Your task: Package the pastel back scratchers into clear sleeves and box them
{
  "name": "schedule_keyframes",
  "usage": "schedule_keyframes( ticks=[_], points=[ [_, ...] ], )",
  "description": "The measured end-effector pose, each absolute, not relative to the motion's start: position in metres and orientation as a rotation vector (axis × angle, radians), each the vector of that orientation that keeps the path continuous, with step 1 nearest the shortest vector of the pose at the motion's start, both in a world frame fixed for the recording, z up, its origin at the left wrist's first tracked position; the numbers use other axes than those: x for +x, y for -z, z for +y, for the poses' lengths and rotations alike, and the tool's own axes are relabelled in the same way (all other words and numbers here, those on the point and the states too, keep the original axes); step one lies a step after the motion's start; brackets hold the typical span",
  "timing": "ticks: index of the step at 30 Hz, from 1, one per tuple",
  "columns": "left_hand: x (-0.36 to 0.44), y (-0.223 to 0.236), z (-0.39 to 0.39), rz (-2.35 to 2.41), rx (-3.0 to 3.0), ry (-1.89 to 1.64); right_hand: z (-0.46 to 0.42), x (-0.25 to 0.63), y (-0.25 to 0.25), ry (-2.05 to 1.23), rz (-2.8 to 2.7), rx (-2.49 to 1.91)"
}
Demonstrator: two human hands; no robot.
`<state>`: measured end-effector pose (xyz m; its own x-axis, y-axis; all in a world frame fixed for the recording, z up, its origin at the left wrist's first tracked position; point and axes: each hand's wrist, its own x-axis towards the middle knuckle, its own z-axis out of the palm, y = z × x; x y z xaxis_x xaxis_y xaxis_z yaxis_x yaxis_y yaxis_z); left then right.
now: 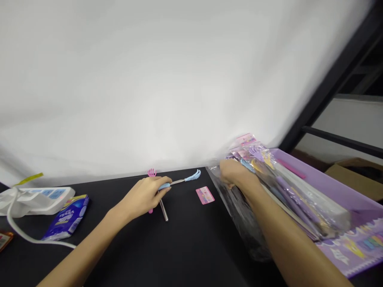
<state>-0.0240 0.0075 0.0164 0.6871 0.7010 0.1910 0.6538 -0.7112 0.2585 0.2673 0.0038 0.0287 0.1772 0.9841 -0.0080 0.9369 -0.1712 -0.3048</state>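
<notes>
My left hand (143, 195) is shut around the light blue handle of a back scratcher (179, 181), whose metal shaft runs right to a blue claw head. A pink claw head (151, 172) sticks up beyond my fingers, and a pink tip and a steel rod (164, 210) show below them. My hand hides how these parts join. A pink card (205, 195) lies just right of the blue scratcher. My right hand (236, 173) grips the edge of a clear plastic bag (239, 223) beside packaged back scratchers (287, 191).
The packs rest in a lilac box (338, 185) at the right, with a cardboard box (356, 179) beyond it. A white package (36, 201), a blue packet (67, 217) and a white cord (20, 231) lie on the black table (125, 247) at the left. A white backdrop rises behind.
</notes>
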Motion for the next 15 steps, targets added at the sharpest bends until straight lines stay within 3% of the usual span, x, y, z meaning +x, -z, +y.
schedule_keyframes(
  ticks=[3,7,15],
  points=[
    [-0.025,-0.021,0.006,1.065,2.712,-0.435,-0.010,0.262,-0.059,-0.285,-1.917,-2.326],
    [-0.028,-0.030,0.003,0.982,2.608,-0.396,-0.024,0.252,-0.087,-0.341,-2.033,-2.131],
    [-0.036,-0.042,-0.004,0.880,2.330,-0.289,-0.016,0.242,-0.077,-0.287,-1.885,-1.821]
  ],
)
